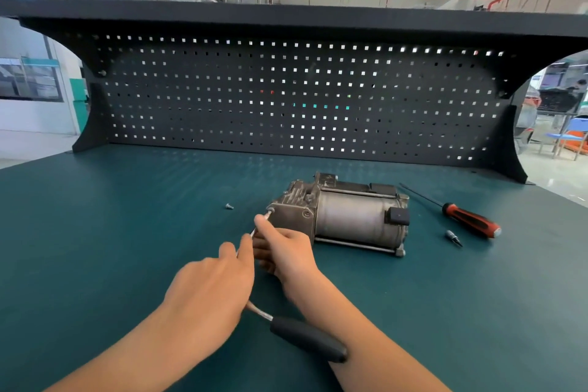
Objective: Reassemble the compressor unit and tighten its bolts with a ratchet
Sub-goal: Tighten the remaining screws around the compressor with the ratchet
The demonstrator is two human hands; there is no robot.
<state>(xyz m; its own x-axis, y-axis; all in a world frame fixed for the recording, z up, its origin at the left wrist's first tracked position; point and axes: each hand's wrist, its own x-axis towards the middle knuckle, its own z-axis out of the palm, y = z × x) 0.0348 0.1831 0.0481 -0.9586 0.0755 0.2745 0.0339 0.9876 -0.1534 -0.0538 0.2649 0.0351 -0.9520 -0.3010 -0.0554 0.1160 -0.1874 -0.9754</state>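
At the compressor [346, 216] bolt [271, 210], your right hand [286, 251] pinches the ratchet [308, 339] shaft; your left hand [210, 289] covers its head, grip hidden. The compressor is likely heavy and rigid: brace its casing.

**Left hand** [210, 289]: mine. Bare forearm reaches in from the lower left, back of the hand up. Fingers are curled down over the head end of the ratchet [308, 339], with the fingertips pointing forward and right.

**Right hand** [286, 251]: mine. Bare forearm reaches in from the lower right and lies over the ratchet's black handle, wrist roughly straight. Thumb and forefinger stretch forward and pinch the ratchet's thin shaft near its tip. Remaining fingers are folded beneath and mostly hidden.

**Spacing**: hands close together. I cannot tell whether they touch.
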